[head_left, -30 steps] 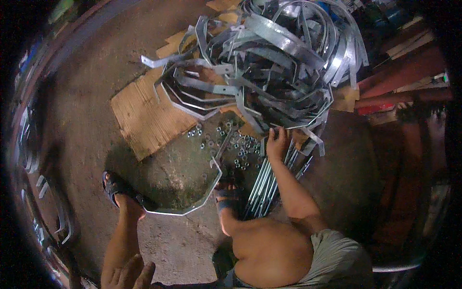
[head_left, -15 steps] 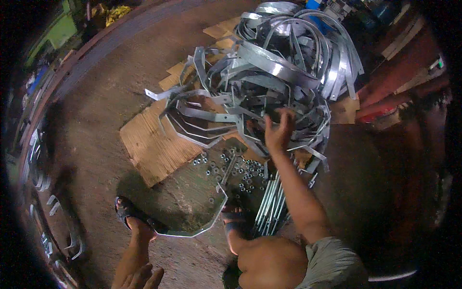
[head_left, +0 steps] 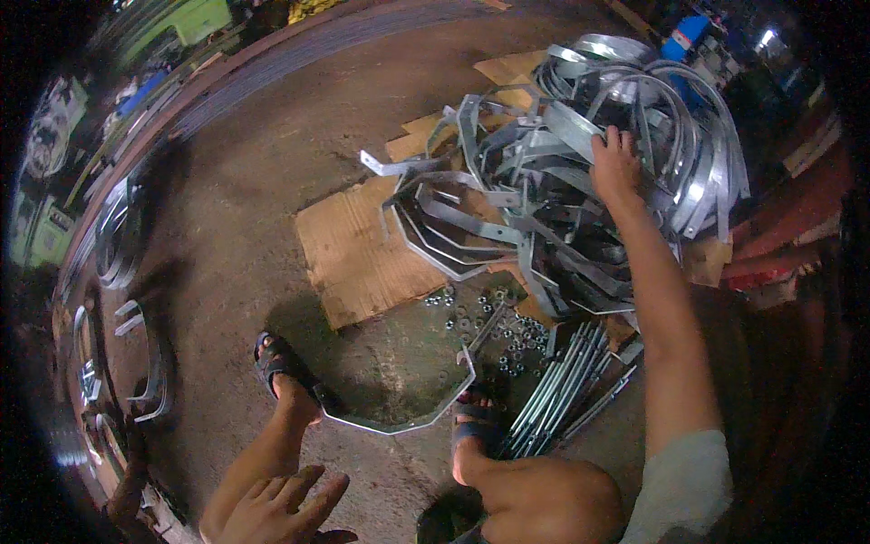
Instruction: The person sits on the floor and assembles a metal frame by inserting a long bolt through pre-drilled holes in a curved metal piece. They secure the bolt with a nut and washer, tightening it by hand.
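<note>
- Head view: reaching with the right hand (head_left: pixel 619 161) into the upper part of the pile of bent metal strips (head_left: pixel 526 222), with fingers bent over a wide curved strip (head_left: pixel 571 127).
- Partly covering that strip near its middle with the same hand; cannot tell if gripping it or only touching, with thumb and palm hard to make out.
- Holding the left hand (head_left: pixel 281 508) low by the left leg, fingers loosely spread and bare of any object; cut off at the wrist by the lower edge, and impossible to tell if resting on the leg.
- Lying under the pile, and largely hidden by it: brown cardboard (head_left: pixel 362 254).
- Scattered below the pile: small nuts and washers (head_left: pixel 521 340), too small to count.
- Bundled just beside these: metal rods (head_left: pixel 557 390), with upper ends close to the pile's lower edge.
- Set between the sandalled feet: a separate angular strip (head_left: pixel 390 432).
- Lying far left on the floor (head_left: pixel 236 227): more curved strips (head_left: pixel 149 363), fading into the dark rim.
</note>
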Available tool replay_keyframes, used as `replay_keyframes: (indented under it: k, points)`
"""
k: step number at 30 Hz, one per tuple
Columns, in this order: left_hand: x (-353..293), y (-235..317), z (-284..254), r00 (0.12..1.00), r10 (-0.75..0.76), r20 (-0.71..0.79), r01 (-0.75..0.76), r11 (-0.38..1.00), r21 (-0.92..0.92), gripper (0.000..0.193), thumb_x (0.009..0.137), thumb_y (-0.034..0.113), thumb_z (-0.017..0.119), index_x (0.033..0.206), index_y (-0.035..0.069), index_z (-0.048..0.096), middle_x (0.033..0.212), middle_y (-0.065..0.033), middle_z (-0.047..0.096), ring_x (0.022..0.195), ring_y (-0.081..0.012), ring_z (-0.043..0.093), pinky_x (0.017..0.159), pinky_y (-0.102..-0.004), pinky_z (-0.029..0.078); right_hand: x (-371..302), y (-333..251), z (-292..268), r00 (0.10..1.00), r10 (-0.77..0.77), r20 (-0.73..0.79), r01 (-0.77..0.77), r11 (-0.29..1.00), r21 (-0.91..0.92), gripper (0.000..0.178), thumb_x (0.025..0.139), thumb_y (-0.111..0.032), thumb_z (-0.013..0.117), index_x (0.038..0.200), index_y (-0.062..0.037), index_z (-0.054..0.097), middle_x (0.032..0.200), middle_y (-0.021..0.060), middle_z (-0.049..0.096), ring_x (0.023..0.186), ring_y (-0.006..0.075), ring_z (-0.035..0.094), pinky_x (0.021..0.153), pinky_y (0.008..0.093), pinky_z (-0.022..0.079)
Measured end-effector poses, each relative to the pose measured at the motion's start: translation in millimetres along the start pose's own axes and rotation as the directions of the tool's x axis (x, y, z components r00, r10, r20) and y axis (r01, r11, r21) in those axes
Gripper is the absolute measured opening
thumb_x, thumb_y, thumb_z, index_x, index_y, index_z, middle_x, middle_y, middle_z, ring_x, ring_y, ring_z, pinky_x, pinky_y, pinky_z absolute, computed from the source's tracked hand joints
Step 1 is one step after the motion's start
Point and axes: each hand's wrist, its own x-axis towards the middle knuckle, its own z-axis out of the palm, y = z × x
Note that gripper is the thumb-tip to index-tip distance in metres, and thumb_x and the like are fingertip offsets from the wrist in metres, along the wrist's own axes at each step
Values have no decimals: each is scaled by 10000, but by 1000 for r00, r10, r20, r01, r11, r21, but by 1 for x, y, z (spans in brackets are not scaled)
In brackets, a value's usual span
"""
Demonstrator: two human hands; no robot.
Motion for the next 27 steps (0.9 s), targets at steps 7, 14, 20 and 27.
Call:
replay_keyframes:
  k: [7,14,20,27]
  points:
    - [-4,5,-9,999,6,52,-4,999,-38,642,867,296,651,1416,68,407,1366,-258,468,1200,-410,508,1009,-466,412,4,7,-17,977,-12,212,3,999,46,398,782,-54,673,1155,-7,543,1129,167,638,1053,372,629,845,480,534]
    - [-12,5,-4,995,54,80,-54,999,-5,703,867,285,651,1463,80,339,1397,-254,451,1223,-421,495,1027,-471,395,-54,-42,-103,910,-317,267,273,943,191,481,704,-108,683,1111,20,459,943,246,675,896,440,666,788,548,522]
    - [-32,1,-5,971,217,-96,-209,974,86,622,872,319,624,1393,46,421,1269,-228,540,1079,-346,605,898,-419,473,-68,-97,-289,872,-470,139,332,776,536,405,663,-100,685,1038,-2,568,930,250,649,887,415,644,793,475,494]
    - [-25,-18,-1,962,215,-167,-209,976,54,571,889,307,612,1364,39,442,1232,-205,558,1073,-360,600,899,-430,474,-71,-156,-309,797,-589,-131,501,526,687,317,755,-39,639,1066,5,600,869,242,660,875,421,655,727,444,512]
